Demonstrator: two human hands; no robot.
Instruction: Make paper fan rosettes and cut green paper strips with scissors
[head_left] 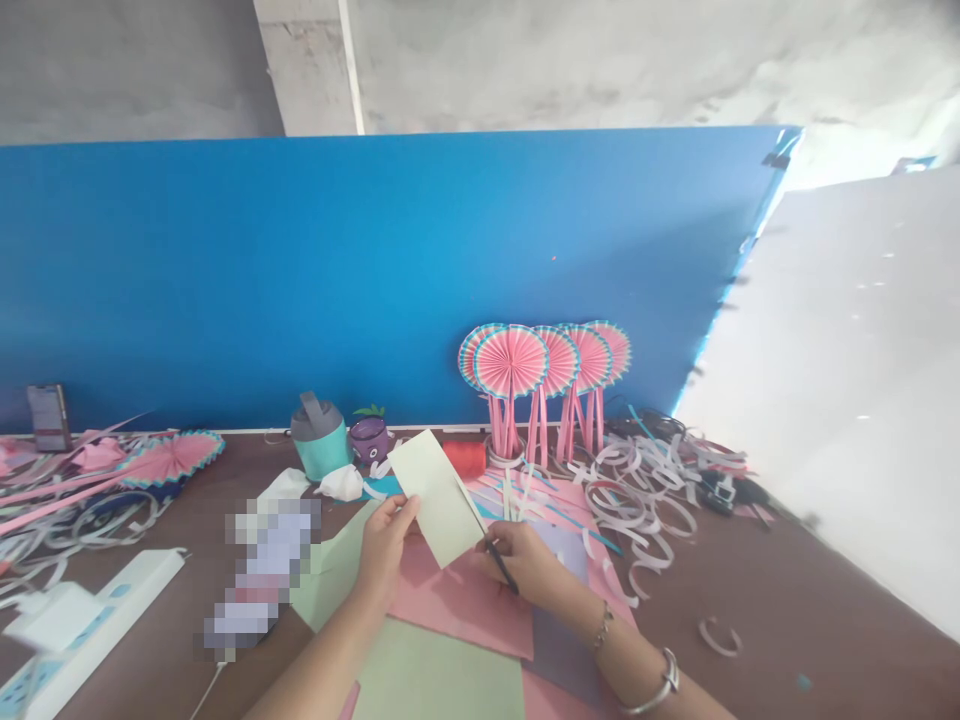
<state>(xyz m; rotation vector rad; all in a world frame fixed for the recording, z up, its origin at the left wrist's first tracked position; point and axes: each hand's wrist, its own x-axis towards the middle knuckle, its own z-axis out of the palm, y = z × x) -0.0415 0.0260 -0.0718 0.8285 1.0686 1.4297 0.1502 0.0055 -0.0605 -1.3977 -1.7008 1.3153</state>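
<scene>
Paper, a pale card (436,505), sits pinched in your left hand (386,535), thumb flat on its face near the left edge and the other fingers mostly hidden behind it. You have it tilted, held up above the sheets on the table (750,610). Your right hand (525,560) is curled closed around the dark handles of the scissors (502,568); their blade lies along the card's right edge, though you cannot tell from this view how far the blades are parted. Your right wrist wears a chain bracelet (604,625) and, farther up the arm, a silver bangle (670,672).

Beneath your hands lies a pink sheet (469,605), overlapping a green sheet (450,675) nearer you and a purple sheet (559,650) to the right. Just beyond the card rests a red cylinder (465,460), with pink rosettes (511,362) standing behind it. Curled strips (622,490) heap up to your right. Over to your left stand a turquoise cup (320,442) and a purple pot (370,440), with a white power strip (112,615) nearer you. A blue partition (300,270) backs everything.
</scene>
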